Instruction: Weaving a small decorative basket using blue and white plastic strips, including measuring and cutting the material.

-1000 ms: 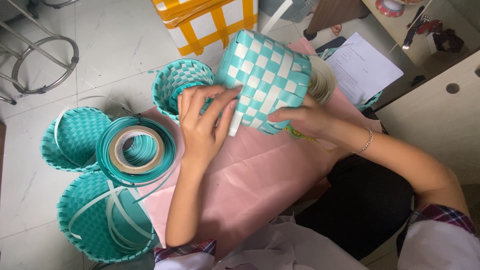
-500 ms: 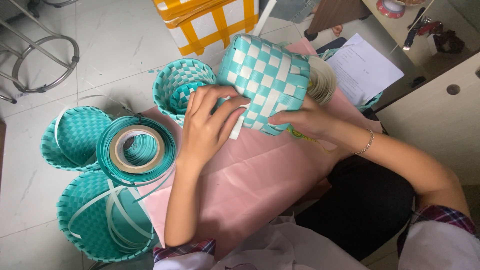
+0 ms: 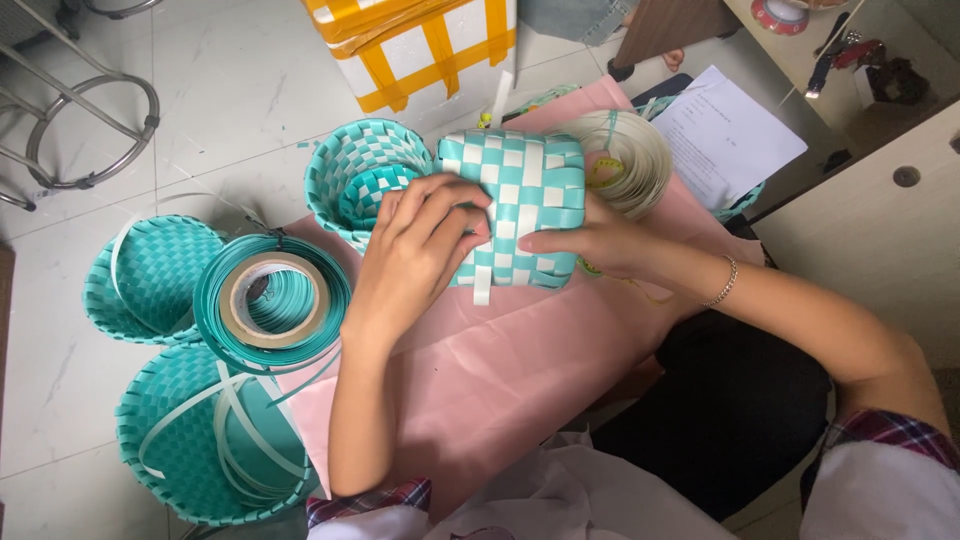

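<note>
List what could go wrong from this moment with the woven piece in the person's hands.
1. The loose white strip end hanging below the teal-and-white checked woven basket might slip out of the weave as the left hand presses there.
2. The right hand grips only one side, so the basket might twist.
3. The coiled cream strip roll touching the basket could get knocked off the pink cloth.

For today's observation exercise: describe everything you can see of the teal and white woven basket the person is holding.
The woven basket is a boxy checkerboard of flat teal and white strips, plastic-looking. It lies tipped over a pink cloth, one white strip end sticking out below. The left hand presses its face; the right hand grips its right side.
</note>
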